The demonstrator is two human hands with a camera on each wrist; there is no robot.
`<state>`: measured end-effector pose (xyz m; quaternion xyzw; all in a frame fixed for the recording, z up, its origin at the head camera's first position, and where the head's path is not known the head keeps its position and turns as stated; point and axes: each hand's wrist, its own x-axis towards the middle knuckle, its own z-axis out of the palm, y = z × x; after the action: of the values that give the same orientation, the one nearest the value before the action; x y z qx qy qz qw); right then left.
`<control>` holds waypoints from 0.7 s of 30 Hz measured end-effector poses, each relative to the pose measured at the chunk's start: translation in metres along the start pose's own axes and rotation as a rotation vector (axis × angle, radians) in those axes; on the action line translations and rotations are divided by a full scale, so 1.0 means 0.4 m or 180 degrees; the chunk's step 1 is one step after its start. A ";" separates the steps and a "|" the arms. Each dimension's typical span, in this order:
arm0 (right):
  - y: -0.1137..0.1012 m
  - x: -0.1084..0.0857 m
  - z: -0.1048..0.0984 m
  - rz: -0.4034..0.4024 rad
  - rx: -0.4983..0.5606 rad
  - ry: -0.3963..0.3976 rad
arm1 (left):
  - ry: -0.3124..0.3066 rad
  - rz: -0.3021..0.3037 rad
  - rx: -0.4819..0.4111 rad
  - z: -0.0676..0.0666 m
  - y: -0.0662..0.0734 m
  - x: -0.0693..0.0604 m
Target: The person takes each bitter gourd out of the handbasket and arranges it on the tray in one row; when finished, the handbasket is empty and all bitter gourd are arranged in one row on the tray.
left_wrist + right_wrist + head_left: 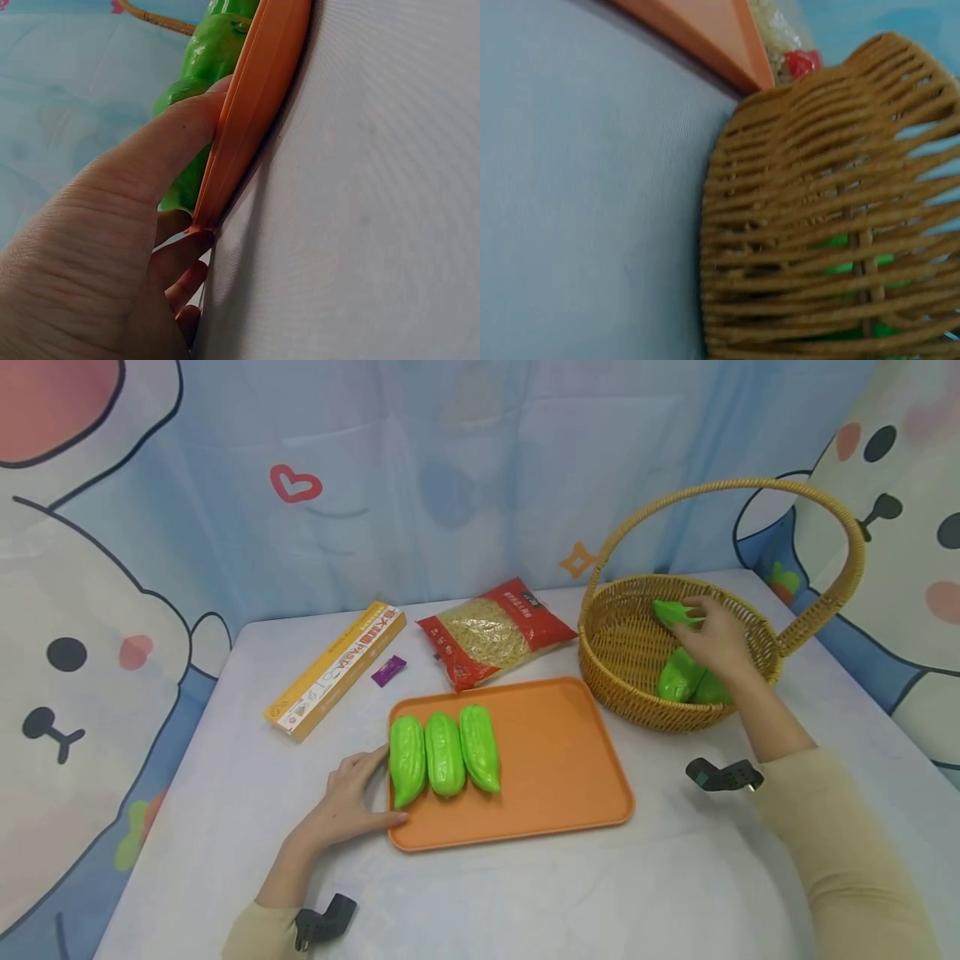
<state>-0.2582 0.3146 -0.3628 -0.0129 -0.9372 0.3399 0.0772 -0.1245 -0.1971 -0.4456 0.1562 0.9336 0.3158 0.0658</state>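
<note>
Three bright green bumpy vegetables lie side by side at the left end of an orange tray. My left hand grips the tray's left edge; in the left wrist view its thumb laps over the rim and the fingertips touch the outer side. Inside the wicker basket, my right hand pinches a green vegetable, partly hidden by the fingers. More green vegetables lie below that hand. The right wrist view shows the basket's woven side, not the hand.
Behind the tray lie a red-and-clear pasta bag, a small purple packet and a long yellow pasta box. The basket's tall handle arches above the right hand. A patterned curtain hangs behind the table.
</note>
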 end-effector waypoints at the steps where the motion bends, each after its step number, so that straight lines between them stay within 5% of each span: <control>1: 0.005 0.003 -0.002 -0.0052 -0.0078 -0.0002 | -0.0004 -0.0002 0.0001 0.000 0.000 0.000; 16: 0.059 0.053 -0.010 -0.0861 -0.0908 -0.0171 | -0.0001 0.0006 -0.0055 -0.002 0.003 0.001; 21: 0.060 0.062 -0.010 -0.0811 -0.1184 -0.0239 | -0.0007 0.0000 -0.0042 0.000 0.000 0.000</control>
<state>-0.2829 0.3375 -0.3716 0.1042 -0.9800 0.1490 0.0808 -0.1246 -0.1972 -0.4454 0.1561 0.9314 0.3217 0.0678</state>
